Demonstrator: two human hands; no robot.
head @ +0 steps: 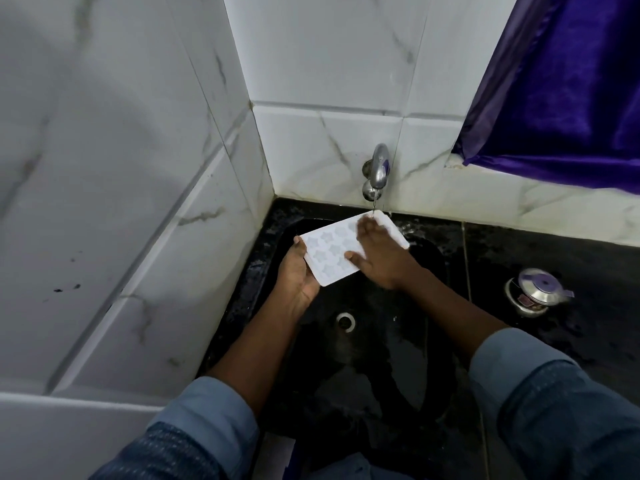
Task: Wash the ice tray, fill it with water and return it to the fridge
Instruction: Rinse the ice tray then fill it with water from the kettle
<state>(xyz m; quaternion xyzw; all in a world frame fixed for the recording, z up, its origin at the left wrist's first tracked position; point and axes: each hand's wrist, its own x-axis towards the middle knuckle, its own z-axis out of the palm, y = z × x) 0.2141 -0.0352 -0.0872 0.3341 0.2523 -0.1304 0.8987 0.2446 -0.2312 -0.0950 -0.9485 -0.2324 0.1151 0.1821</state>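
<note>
A white ice tray (329, 249) with star-shaped moulds is held flat over the black sink (426, 341), its far corner under the tap. My left hand (298, 271) grips the tray's near left edge from below, thumb at the corner. My right hand (375, 254) lies flat on top of the tray with fingers straight, fingertips under the thin water stream. The steel tap (379, 168) sticks out of the back wall and runs water onto the tray's far corner.
The sink drain (345, 322) shows below the hands. White marble-patterned tiles (138, 168) wall the left and back. A steel lidded pot (535, 292) stands on the black counter to the right. A purple curtain (571, 81) hangs at the upper right.
</note>
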